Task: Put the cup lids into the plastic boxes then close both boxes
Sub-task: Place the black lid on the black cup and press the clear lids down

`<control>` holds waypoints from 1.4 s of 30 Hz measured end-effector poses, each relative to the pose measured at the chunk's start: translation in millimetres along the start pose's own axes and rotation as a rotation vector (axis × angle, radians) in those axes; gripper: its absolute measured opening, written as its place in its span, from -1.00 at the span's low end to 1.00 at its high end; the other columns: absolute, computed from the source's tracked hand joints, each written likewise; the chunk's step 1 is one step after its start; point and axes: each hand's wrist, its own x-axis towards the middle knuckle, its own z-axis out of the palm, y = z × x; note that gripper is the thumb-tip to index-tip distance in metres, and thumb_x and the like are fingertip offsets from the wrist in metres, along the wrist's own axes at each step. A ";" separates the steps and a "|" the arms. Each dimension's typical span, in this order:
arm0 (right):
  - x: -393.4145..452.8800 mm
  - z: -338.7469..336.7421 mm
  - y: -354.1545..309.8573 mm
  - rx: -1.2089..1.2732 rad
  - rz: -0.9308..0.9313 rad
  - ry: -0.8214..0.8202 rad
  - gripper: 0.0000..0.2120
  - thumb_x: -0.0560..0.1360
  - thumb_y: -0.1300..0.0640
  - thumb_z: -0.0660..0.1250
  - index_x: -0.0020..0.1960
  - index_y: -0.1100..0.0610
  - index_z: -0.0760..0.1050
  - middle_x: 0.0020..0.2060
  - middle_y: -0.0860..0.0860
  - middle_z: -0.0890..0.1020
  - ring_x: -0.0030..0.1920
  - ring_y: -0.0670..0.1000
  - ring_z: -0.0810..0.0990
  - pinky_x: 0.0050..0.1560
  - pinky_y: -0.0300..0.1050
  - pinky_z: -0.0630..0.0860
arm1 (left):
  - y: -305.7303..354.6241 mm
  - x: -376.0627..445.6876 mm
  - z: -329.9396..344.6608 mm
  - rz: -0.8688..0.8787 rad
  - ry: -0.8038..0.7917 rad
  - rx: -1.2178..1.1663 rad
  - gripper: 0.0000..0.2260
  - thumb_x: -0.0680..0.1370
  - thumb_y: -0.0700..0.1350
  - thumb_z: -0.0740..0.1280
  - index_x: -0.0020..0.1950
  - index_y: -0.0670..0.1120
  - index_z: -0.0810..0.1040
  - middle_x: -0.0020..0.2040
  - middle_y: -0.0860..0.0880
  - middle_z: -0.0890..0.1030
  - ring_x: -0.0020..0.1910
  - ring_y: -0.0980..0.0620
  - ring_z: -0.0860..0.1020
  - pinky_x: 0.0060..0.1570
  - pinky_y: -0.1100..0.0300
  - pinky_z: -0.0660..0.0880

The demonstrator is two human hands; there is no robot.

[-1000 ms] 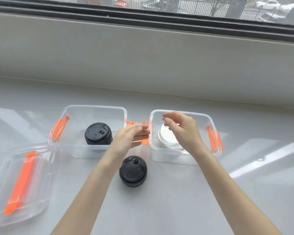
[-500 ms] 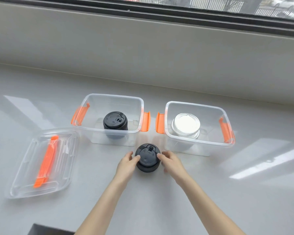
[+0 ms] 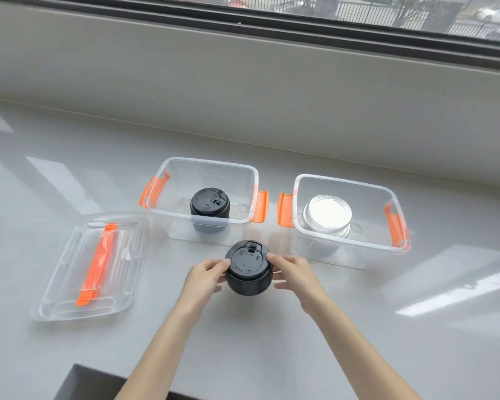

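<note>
Now both hands are on the stack of round black plastic cup lids [image 3: 248, 269] standing on the pale grey counter [image 3: 358, 342], left hand [image 3: 204, 280] and right hand [image 3: 296, 277] gripping its sides. Just behind it sit two open clear plastic boxes with orange clips: the left box [image 3: 168, 223] holds another black lid stack [image 3: 210, 204], the right box [image 3: 358, 255] a stack of white lids [image 3: 327, 213]. A clear box lid with an orange strip [image 3: 90, 264] lies off to the left.
</note>
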 end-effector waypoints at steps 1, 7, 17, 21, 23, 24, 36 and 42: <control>-4.5 0.4 -8.0 -0.033 -0.051 -0.009 -0.70 0.47 0.02 0.29 0.01 0.25 0.56 -0.24 0.02 0.57 -0.18 0.01 0.54 -0.14 -0.13 0.47 | 7.4 -6.0 -8.0 0.028 0.004 0.008 -0.81 0.52 -0.07 0.26 0.00 -0.16 0.56 -0.03 -0.11 0.62 -0.01 -0.07 0.59 -0.13 0.20 0.44; -21.7 16.7 -73.3 -0.072 -0.344 -0.019 -0.81 0.45 0.04 0.32 -0.13 0.16 0.60 -0.27 0.00 0.62 -0.24 -0.05 0.57 -0.22 -0.17 0.49 | 63.4 -30.3 -47.4 0.233 0.064 0.005 -0.88 0.50 -0.06 0.29 -0.14 -0.07 0.56 -0.15 -0.01 0.64 -0.13 0.03 0.62 -0.11 0.19 0.46; 43.5 54.5 -140.9 -0.060 -0.482 0.058 -0.81 0.45 0.05 0.31 -0.01 0.13 0.56 -0.14 0.06 0.65 -0.09 0.11 0.62 0.02 0.05 0.58 | 127.2 36.8 -73.8 0.387 0.178 0.067 -0.87 0.49 -0.05 0.29 -0.01 -0.04 0.52 -0.06 -0.05 0.61 -0.06 -0.05 0.60 0.01 0.07 0.50; 78.4 71.9 -135.6 -0.168 -0.378 0.090 -0.81 0.42 0.03 0.27 -0.03 0.08 0.53 -0.16 0.04 0.60 -0.01 0.14 0.62 0.16 0.16 0.52 | 128.8 75.7 -81.0 0.308 0.171 0.238 -0.82 0.40 0.06 0.27 -0.10 0.03 0.58 -0.01 -0.09 0.65 0.05 -0.10 0.61 0.18 -0.05 0.50; 90.1 78.3 -131.0 -0.260 -0.325 0.089 -0.71 0.42 0.00 0.24 0.04 0.12 0.53 -0.12 0.03 0.57 0.08 0.18 0.59 0.20 0.16 0.50 | 127.0 88.4 -81.1 0.277 0.151 0.287 -0.74 0.47 -0.02 0.25 0.08 -0.10 0.58 0.13 -0.12 0.63 0.13 -0.12 0.57 0.23 -0.04 0.46; 95.3 81.3 -129.7 -0.296 -0.302 0.086 -0.68 0.43 0.00 0.22 0.08 0.16 0.53 -0.10 0.04 0.55 0.10 0.19 0.58 0.21 0.15 0.49 | 125.6 95.1 -80.8 0.267 0.146 0.312 -0.71 0.50 -0.05 0.24 0.13 -0.15 0.56 0.17 -0.09 0.60 0.16 -0.12 0.55 0.25 -0.03 0.44; 107.5 92.2 -127.2 -0.592 -0.147 0.072 -0.76 0.48 0.14 0.11 -0.35 0.19 0.27 -0.40 0.07 0.38 -0.29 0.11 0.35 -0.43 -0.12 0.20 | 108.5 128.4 -81.4 0.131 0.011 0.467 -0.74 0.49 -0.04 0.25 0.07 -0.15 0.57 0.08 -0.18 0.64 0.10 -0.13 0.58 0.15 0.02 0.46; 109.8 95.5 -128.0 -0.433 -0.019 0.023 -0.74 0.47 0.04 0.14 -0.04 0.23 0.43 -0.18 0.09 0.47 -0.18 0.09 0.43 -0.11 -0.06 0.42 | 113.7 128.7 -79.3 0.046 -0.022 0.482 -0.69 0.51 0.02 0.20 0.10 -0.16 0.52 -0.01 -0.10 0.52 -0.07 -0.11 0.50 0.01 0.05 0.48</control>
